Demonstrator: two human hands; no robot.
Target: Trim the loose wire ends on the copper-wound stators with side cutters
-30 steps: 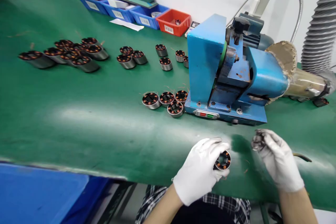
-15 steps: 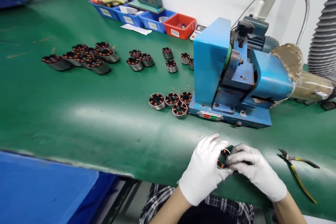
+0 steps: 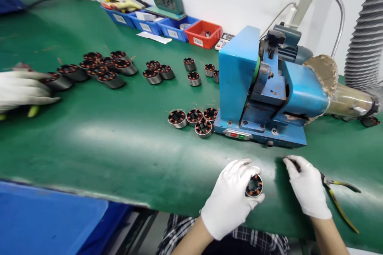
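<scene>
My left hand (image 3: 231, 197), in a white glove, is closed around a motor stator (image 3: 254, 186), a short metal ring with copper windings inside, its open face turned up toward me. Apart from it, to the right, my gloved right hand (image 3: 308, 185) hovers low over the bench with thumb and fingers pinched together. A small dark thing shows at those fingers, too little of it to name. Just right of that hand lies a pair of cutting pliers (image 3: 338, 195) with yellow-green handles, partly behind the hand.
A blue belt machine (image 3: 239, 79) stands ahead, with stators (image 3: 203, 128) at its left side and further groups behind. Blue bins (image 3: 176, 34) and a red bin (image 3: 203, 40) line the wall. At far left a co-worker's gloved hand (image 3: 24, 89) touches a stator (image 3: 58, 81).
My right hand has left the stator and moved right, beside the pliers. The left hand still holds the stator. A co-worker's hand has come in at the far left, at another stator.
</scene>
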